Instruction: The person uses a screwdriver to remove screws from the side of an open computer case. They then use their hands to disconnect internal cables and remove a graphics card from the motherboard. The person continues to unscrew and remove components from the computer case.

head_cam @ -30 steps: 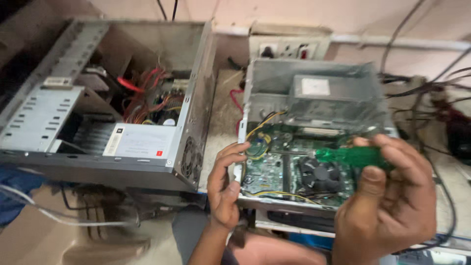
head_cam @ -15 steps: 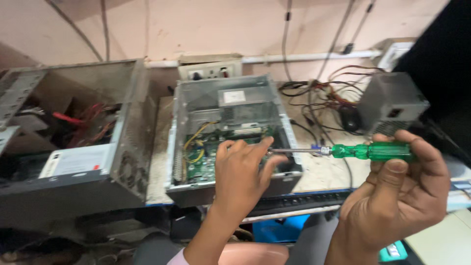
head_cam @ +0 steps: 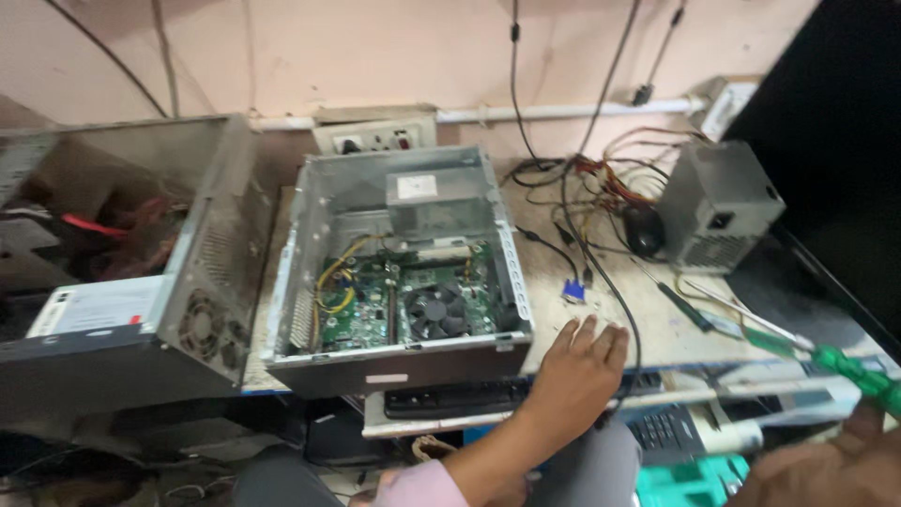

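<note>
My left hand lies flat, fingers spread, on the table edge just right of the small open computer case. It holds nothing. Inside the case I see a green motherboard and a black fan. My right hand is at the bottom right corner, mostly cut off and blurred. It grips a green-handled screwdriver, whose shaft points up-left over the table.
A bigger open tower case stands at the left. A grey power supply with loose wires, a black mouse, a blue cable plug and another screwdriver lie on the right. A keyboard sits below the table edge.
My left hand came out of the small case and settled on the table to its right. My right hand dropped toward the lower right with the screwdriver. The view swung rightward.
</note>
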